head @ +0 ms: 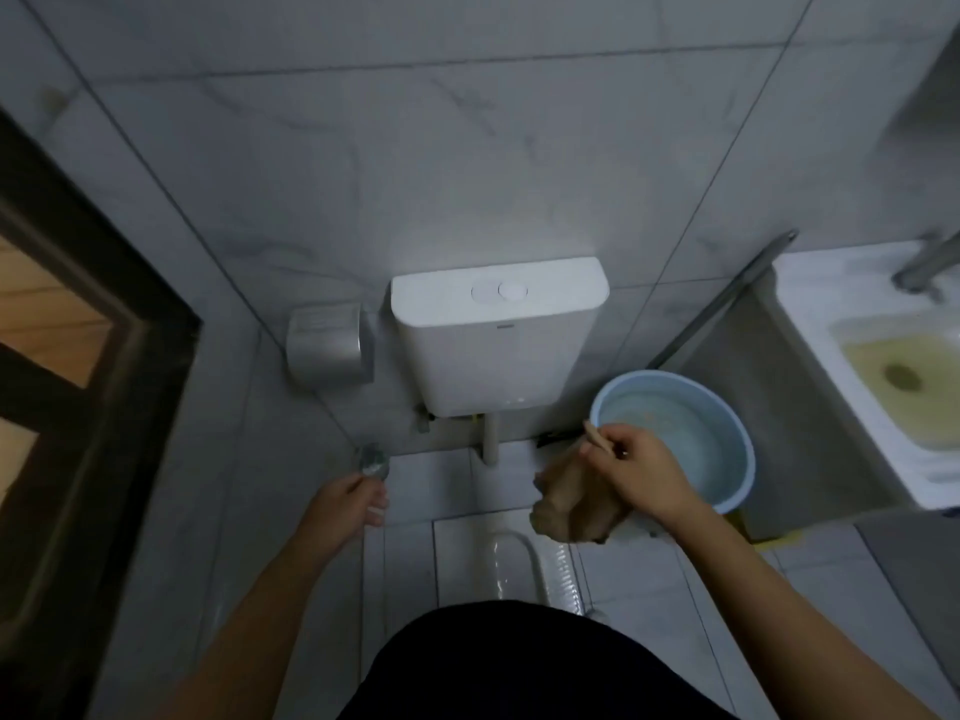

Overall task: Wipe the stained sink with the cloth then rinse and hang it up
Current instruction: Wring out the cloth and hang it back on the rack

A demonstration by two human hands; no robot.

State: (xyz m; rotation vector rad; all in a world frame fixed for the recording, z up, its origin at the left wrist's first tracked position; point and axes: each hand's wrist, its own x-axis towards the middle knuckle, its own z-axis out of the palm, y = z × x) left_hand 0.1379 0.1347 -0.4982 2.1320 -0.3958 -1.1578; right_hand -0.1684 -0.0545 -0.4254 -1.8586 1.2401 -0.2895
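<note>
Currently the right hand (pixel 634 472) grips the brown cloth (pixel 566 511) beside the blue basin (pixel 737 459), well apart from the sink (pixel 810 314). Its bottom shows yellow staining, so wiping, rinsing and hanging appear outstanding. The left hand (pixel 353 498) hangs relaxed, empty.

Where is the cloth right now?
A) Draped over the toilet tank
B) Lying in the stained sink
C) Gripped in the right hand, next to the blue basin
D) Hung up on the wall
C: the right hand grips the brown cloth, which dangles beside the blue basin, well short of the stained sink.
</note>
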